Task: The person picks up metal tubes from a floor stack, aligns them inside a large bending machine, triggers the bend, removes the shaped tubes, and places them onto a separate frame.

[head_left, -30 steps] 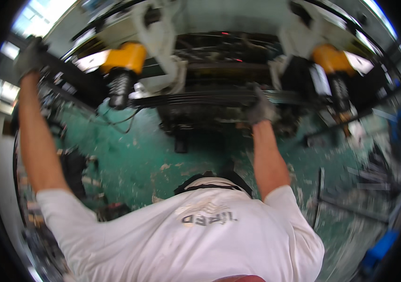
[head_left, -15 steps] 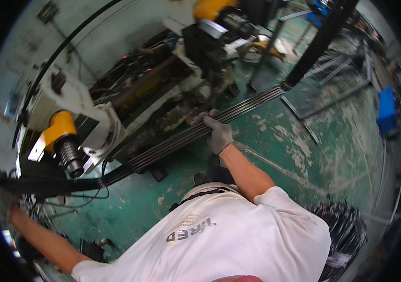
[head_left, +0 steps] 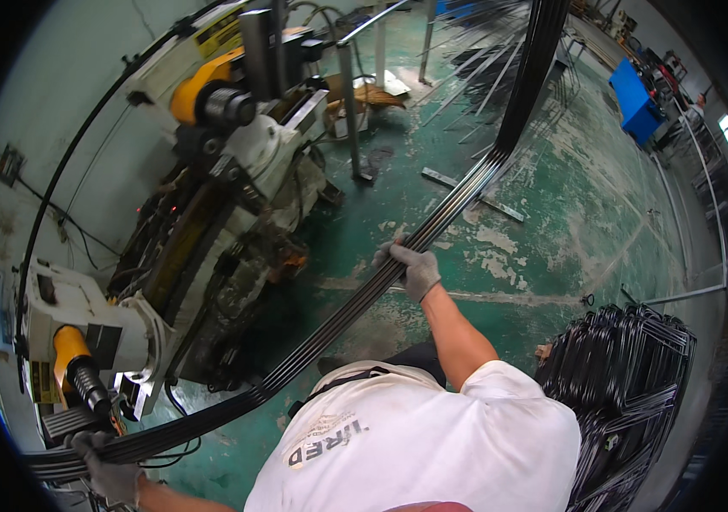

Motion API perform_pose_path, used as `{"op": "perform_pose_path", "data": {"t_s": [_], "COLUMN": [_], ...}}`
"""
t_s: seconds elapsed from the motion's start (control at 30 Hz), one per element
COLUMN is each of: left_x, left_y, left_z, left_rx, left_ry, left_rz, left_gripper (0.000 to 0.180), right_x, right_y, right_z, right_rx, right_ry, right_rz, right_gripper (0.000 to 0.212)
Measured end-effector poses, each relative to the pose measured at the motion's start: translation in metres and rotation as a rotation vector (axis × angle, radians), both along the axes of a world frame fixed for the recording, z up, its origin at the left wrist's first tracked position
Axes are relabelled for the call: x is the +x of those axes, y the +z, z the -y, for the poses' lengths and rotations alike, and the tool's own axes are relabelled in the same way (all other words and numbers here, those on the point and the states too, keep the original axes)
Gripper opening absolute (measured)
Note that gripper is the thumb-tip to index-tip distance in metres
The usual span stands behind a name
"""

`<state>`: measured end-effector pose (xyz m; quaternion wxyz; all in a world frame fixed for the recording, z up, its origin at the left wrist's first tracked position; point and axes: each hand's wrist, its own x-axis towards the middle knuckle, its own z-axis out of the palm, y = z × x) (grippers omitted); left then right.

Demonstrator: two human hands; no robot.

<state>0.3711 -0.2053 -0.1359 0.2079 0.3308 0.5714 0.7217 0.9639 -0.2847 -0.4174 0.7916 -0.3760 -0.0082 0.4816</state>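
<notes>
A bundle of several long dark metal tubes [head_left: 330, 329], bent near both ends, slants across in front of my body. Its shiny middle runs from lower left to upper right, and the far end rises past the top of the picture. My right hand [head_left: 412, 270], in a grey glove, is closed around the middle stretch from the right side. At the lower left my left hand [head_left: 110, 471], gloved too, grips the bundle close to its left end. That left end reaches into the dark rim of the picture.
A greasy machine [head_left: 223, 230] with yellow motor-like units [head_left: 202, 92] stands along the left wall. Stacked bent tubes [head_left: 620, 392] lie at the right. Farther off are a blue cabinet [head_left: 635, 101], loose metal strips [head_left: 479, 72] and a flat bar [head_left: 475, 194] on the green floor.
My view and body have turned right, so the machine sits farther left. The bundle slants more steeply, and my left hand appears lower. Both hands still hold it.
</notes>
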Motion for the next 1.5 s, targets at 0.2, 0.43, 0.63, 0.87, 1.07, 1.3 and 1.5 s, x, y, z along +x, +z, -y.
{"op": "perform_pose_path", "data": {"t_s": [0.2,0.43,0.63,0.87,1.07,1.3,1.5], "left_x": [0.232,0.41,0.599,0.858,1.018,1.186,1.345], "left_y": [-0.146,-0.323,-0.414,-0.51,-0.545,-0.53,-0.513], "left_z": [0.016,0.054,0.094,0.131,0.109,0.128,0.153], "left_rx": [-0.188,-0.461,-0.686,-0.841,-0.989,-1.201,-0.911], "left_ry": [-0.28,-0.693,-0.647,-1.032,-0.481,-0.397,-0.442], "left_rz": [0.286,0.859,1.06,0.183,1.309,1.222,1.162], "left_gripper": [0.026,0.021,0.024,0.018,0.021,0.036,0.039], "right_x": [0.239,0.49,0.659,0.882,0.999,1.19,1.404], "right_y": [0.0,0.032,0.082,0.111,0.142,0.086,-0.008], "right_z": [0.078,0.127,0.11,0.069,0.008,-0.033,-0.049], "right_rx": [-0.205,-0.374,-0.412,-0.62,-0.77,-0.739,-0.912], "right_ry": [-0.425,-0.671,-0.712,-0.71,-0.609,-0.443,-0.25], "right_rz": [0.169,0.42,0.738,1.186,1.355,1.432,1.397], "right_gripper": [0.036,0.037,0.031,0.032,0.028,0.03,0.031]}}
